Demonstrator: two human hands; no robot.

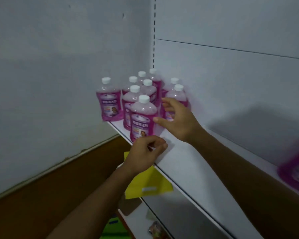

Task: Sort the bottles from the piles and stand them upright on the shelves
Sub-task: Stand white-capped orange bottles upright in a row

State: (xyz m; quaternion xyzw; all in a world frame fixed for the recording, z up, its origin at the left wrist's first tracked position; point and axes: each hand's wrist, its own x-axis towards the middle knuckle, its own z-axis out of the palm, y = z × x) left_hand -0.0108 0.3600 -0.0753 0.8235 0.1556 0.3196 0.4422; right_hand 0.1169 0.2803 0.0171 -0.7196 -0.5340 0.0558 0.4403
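Observation:
Several pink bottles with white caps stand upright in a cluster at the left end of the white shelf (183,163). The front bottle (142,116) stands nearest the shelf edge. My right hand (178,118) is beside it with relaxed fingers, the thumb close to its side, and it partly covers another bottle (177,95) behind. My left hand (146,154) hovers at the shelf's front edge just below the front bottle, fingers loosely curled and holding nothing. One bottle (109,102) stands apart at the far left.
A blurred pink bottle (297,169) lies on the shelf at the right edge. A yellow tag (148,185) hangs under the shelf front. Lower shelves hold green and mixed packages (155,230). A grey wall rises at the left, a white back panel behind.

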